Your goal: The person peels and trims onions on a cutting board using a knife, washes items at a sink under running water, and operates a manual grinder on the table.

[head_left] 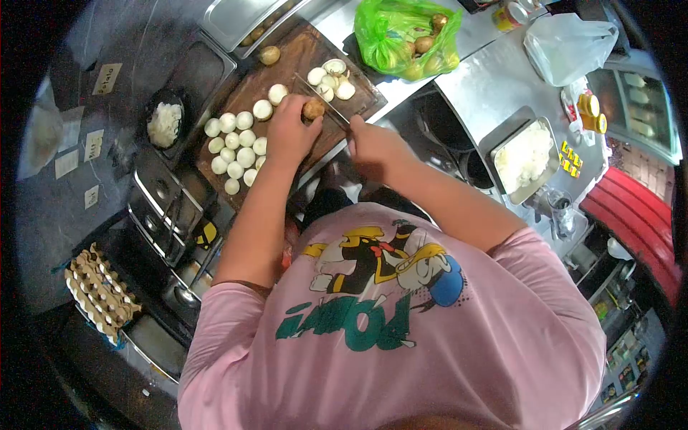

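Observation:
My left hand (292,129) is closed round a brown-skinned onion (313,109) on the wooden cutting board (287,64). In my right hand (376,150) is the handle of a knife (326,102), its blade slanting across the board just right of that onion. Several pale peeled onions (235,147) are grouped on the board left of my left hand. Beyond the blade lies a small pile of white onion pieces (332,79). Another brown onion (269,55) rests near the board's far edge. My right fingers hide most of the knife handle.
A green plastic bag (387,36) of brown onions stands beyond the board. Right of me are a metal tray (494,154) of chopped white pieces and a white plastic bag (570,46). A dark bowl (152,132) with white pieces and an egg carton (100,290) are leftward.

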